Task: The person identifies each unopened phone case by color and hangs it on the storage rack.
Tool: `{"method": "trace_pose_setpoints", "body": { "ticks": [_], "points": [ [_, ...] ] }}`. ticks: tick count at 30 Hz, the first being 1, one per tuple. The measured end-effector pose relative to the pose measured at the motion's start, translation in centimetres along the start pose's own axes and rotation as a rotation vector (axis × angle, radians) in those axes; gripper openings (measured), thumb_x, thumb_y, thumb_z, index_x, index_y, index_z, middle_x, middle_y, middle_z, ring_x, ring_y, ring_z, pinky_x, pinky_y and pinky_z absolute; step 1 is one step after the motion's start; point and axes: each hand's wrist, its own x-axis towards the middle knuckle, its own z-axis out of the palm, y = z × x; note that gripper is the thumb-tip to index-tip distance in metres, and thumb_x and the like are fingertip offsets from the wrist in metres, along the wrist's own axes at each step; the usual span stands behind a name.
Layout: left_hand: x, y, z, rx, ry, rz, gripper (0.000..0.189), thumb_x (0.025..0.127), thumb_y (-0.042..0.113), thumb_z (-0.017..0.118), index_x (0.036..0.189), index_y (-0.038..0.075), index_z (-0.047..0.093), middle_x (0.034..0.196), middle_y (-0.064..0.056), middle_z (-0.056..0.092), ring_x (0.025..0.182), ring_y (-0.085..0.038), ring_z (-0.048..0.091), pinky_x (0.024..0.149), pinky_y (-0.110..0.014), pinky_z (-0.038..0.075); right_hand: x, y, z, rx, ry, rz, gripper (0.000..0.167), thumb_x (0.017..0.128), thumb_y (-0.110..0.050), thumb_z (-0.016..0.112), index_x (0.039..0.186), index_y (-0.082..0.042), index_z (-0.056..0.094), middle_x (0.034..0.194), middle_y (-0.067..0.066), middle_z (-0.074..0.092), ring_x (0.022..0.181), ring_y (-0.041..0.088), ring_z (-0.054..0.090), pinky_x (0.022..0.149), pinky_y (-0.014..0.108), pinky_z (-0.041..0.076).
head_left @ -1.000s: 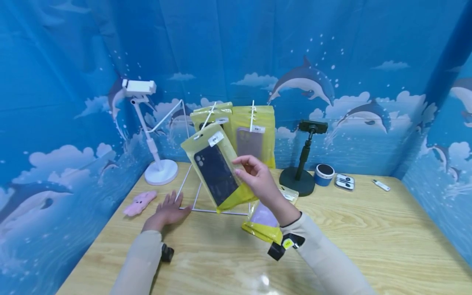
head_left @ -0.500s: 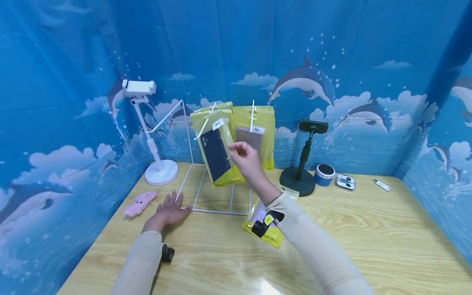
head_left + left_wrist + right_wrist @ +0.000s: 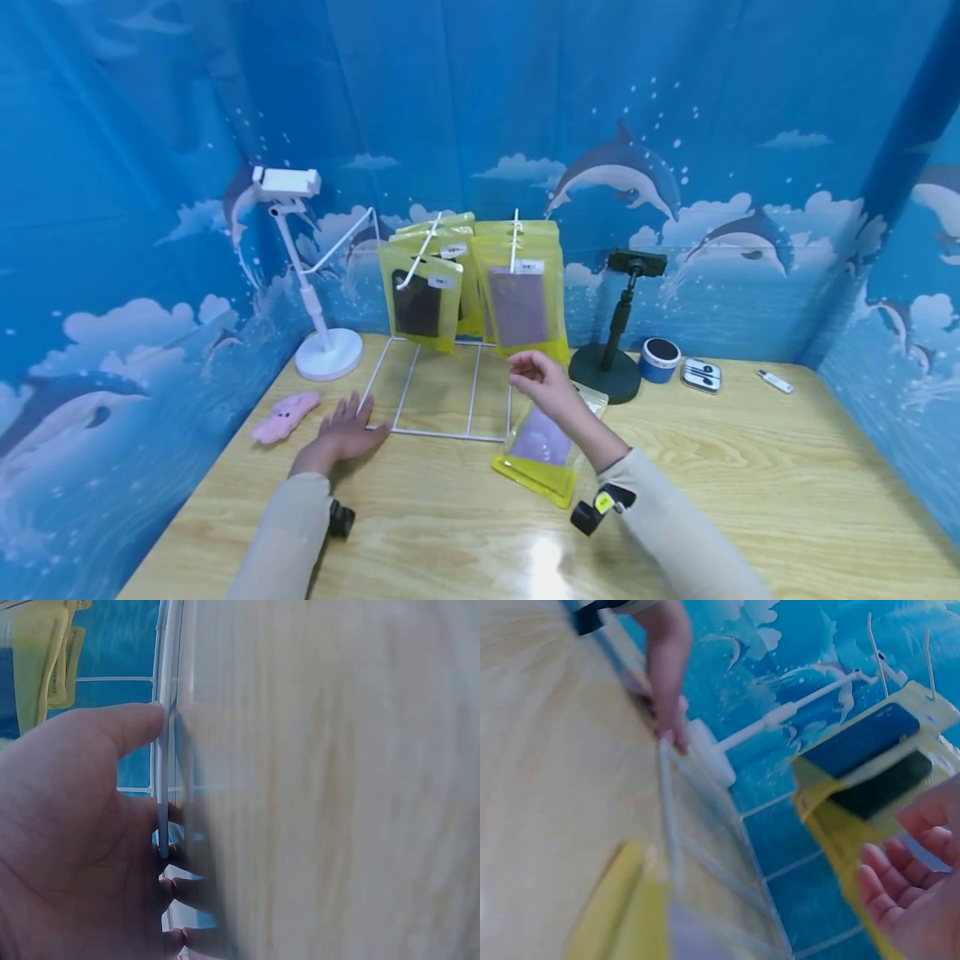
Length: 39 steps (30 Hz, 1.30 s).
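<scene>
My left hand (image 3: 347, 432) lies with fingers extended on the front left corner of the white wire rack (image 3: 450, 435). In the left wrist view its thumb touches the rack's wire. My right hand (image 3: 551, 385) hovers with loosely bent fingers and holds nothing, just below the hanging bags. From the rack's left hook hangs a yellow-clear bag with a dark phone case (image 3: 416, 310), with more bags behind it. Bags with a purple phone case (image 3: 519, 308) in front hang from the right hook. A bagged lilac phone case (image 3: 542, 442) lies on the table, partly under my right forearm.
A white phone stand (image 3: 327, 354) and a pink plush item (image 3: 285, 417) are on the left. Behind the right hand stands a black phone stand (image 3: 618, 321). Farther right are a blue round container (image 3: 660, 362), boxed earphones (image 3: 701, 375) and a small white stick (image 3: 775, 382).
My right hand has let go of the bag with the dark phone case, which now hangs on the left hook. It has moved right and down; my left hand has stayed put.
</scene>
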Motion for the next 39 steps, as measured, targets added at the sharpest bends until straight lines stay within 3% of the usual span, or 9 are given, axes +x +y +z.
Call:
{"method": "trace_pose_setpoints", "body": {
  "ticks": [5, 15, 20, 26, 32, 39],
  "points": [
    [0.1, -0.3, 0.2, -0.002, 0.000, -0.005, 0.077, 0.098, 0.049, 0.037, 0.149, -0.005, 0.014, 0.152, -0.031, -0.003, 0.138, -0.050, -0.005, 0.106, -0.068, 0.000, -3.6, 2.4, -2.8, -0.090, -0.031, 0.107, 0.028, 0.090, -0.003, 0.060, 0.115, 0.008, 0.056, 0.107, 0.023, 0.060, 0.092, 0.025, 0.058, 0.075, 0.026, 0.049],
    [0.4, -0.1, 0.2, 0.004, -0.007, -0.004, 0.078, 0.097, 0.051, 0.035, 0.149, -0.003, 0.012, 0.153, -0.030, -0.004, 0.139, -0.049, -0.006, 0.107, -0.067, 0.000, -9.6, 6.5, -9.2, -0.032, 0.061, 0.382, 0.038, 0.094, -0.008, 0.056, 0.126, 0.009, 0.047, 0.114, 0.021, 0.055, 0.090, 0.016, 0.058, 0.077, 0.028, 0.052],
    [0.2, 0.1, 0.0, -0.004, -0.010, -0.006, 0.079, 0.097, 0.050, 0.036, 0.149, -0.004, 0.013, 0.153, -0.030, -0.004, 0.138, -0.050, -0.006, 0.107, -0.067, 0.000, -11.3, 7.6, -10.8, -0.015, 0.052, 0.423, 0.041, 0.094, -0.007, 0.054, 0.128, 0.013, 0.042, 0.112, 0.021, 0.055, 0.087, 0.013, 0.060, 0.073, 0.027, 0.053],
    [0.1, 0.0, -0.1, 0.005, -0.014, -0.016, 0.079, 0.097, 0.051, 0.035, 0.149, -0.003, 0.012, 0.153, -0.030, -0.005, 0.138, -0.049, -0.006, 0.107, -0.067, 0.000, -11.6, 8.1, -11.0, 0.017, 0.003, 0.422, 0.045, 0.095, -0.008, 0.053, 0.130, 0.015, 0.037, 0.114, 0.023, 0.056, 0.089, 0.014, 0.060, 0.076, 0.029, 0.053],
    [0.2, 0.0, -0.1, 0.010, -0.018, -0.016, 0.079, 0.097, 0.051, 0.036, 0.149, -0.004, 0.012, 0.153, -0.030, -0.004, 0.138, -0.049, -0.006, 0.107, -0.067, 0.000, -10.3, 7.8, -9.4, -0.002, -0.062, 0.433, 0.047, 0.096, -0.015, 0.054, 0.132, 0.010, 0.038, 0.115, 0.023, 0.057, 0.093, 0.022, 0.061, 0.076, 0.034, 0.053],
    [0.3, 0.0, 0.0, 0.006, -0.021, -0.022, 0.079, 0.097, 0.051, 0.036, 0.149, -0.003, 0.012, 0.153, -0.030, -0.004, 0.139, -0.049, -0.006, 0.107, -0.067, 0.000, -8.2, 7.6, -6.6, -0.071, -0.016, 0.454, 0.045, 0.091, -0.016, 0.063, 0.127, 0.005, 0.046, 0.093, 0.012, 0.060, 0.074, 0.018, 0.061, 0.060, 0.029, 0.050]
  ]
}}
